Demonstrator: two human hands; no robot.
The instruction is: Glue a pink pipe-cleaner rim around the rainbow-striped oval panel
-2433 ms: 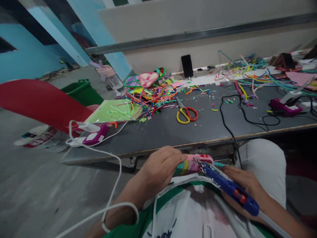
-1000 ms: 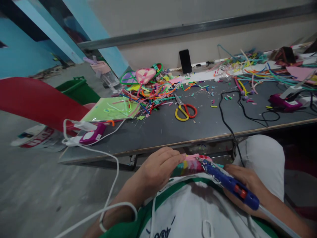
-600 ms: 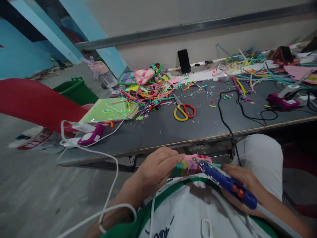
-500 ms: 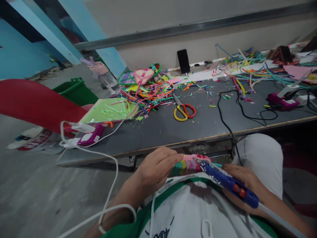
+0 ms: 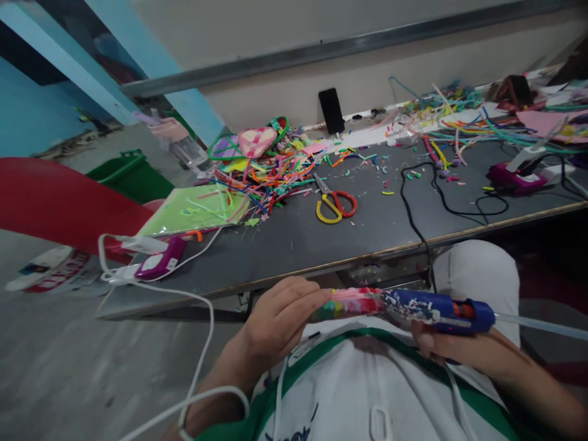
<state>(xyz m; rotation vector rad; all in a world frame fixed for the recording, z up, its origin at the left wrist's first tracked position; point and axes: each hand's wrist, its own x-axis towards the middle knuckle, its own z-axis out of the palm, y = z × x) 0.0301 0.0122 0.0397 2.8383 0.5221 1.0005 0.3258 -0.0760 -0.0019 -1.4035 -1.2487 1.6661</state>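
Note:
My left hand (image 5: 285,315) is closed on the left end of a colourful fuzzy craft piece (image 5: 351,302), with pink, red, yellow and green parts, held just above my lap. Fingers of my right hand (image 5: 452,343) wrap round a blue glue gun (image 5: 441,309), whose body lies almost level. Its nozzle end meets the right side of the craft piece; the tip itself is hard to make out. A clear glue stick (image 5: 542,324) sticks out of the gun's back end. White residue covers the front of the gun.
On the grey table (image 5: 285,254) lie scissors (image 5: 337,205), heaped pipe cleaners (image 5: 280,174), a green packet (image 5: 193,205) and two purple power blocks, one at left (image 5: 160,260). A phone (image 5: 331,110) leans on the wall. A white cable (image 5: 209,343) crosses my left arm.
The glue gun has swung from a slant to nearly level, its nozzle shifting right along the craft piece. My right hand turned with it. My left hand keeps its hold.

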